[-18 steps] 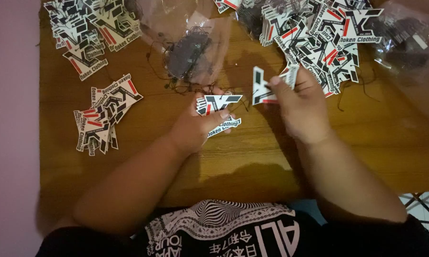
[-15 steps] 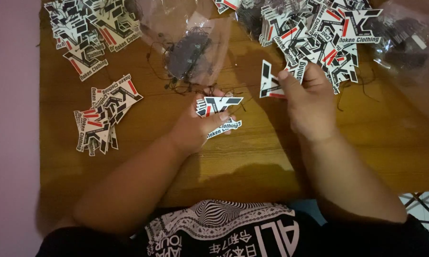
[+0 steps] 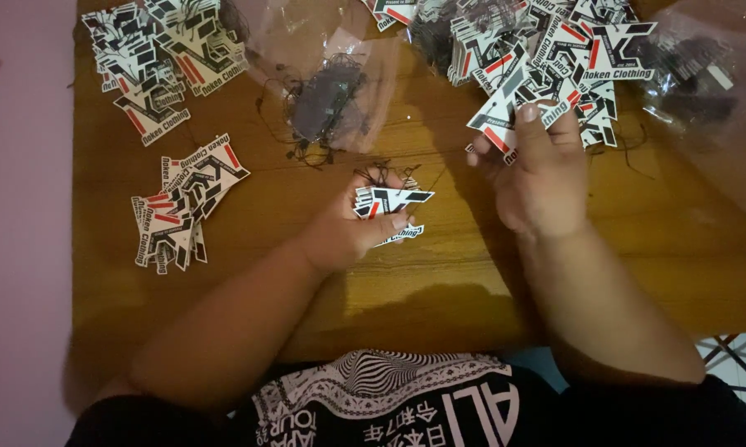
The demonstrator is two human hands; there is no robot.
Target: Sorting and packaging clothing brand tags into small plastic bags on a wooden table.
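My left hand (image 3: 352, 228) sits near the middle of the wooden table (image 3: 439, 273) and grips a small stack of die-cut tags (image 3: 389, 201) in black, white and red, with thin black strings at their top. My right hand (image 3: 538, 170) is farther back and to the right, pinching a single tag (image 3: 495, 118) of the same kind at the edge of a big heap of tags (image 3: 546, 45).
A clear plastic bag with a bundle of black strings (image 3: 327, 99) lies behind my left hand. Two more groups of tags lie at the left (image 3: 182, 203) and back left (image 3: 158, 58). Another plastic bag (image 3: 704, 74) is at the far right.
My right hand has moved away from my left hand, back and to the right toward the heap, carrying one tag. My left hand stays put with its stack.
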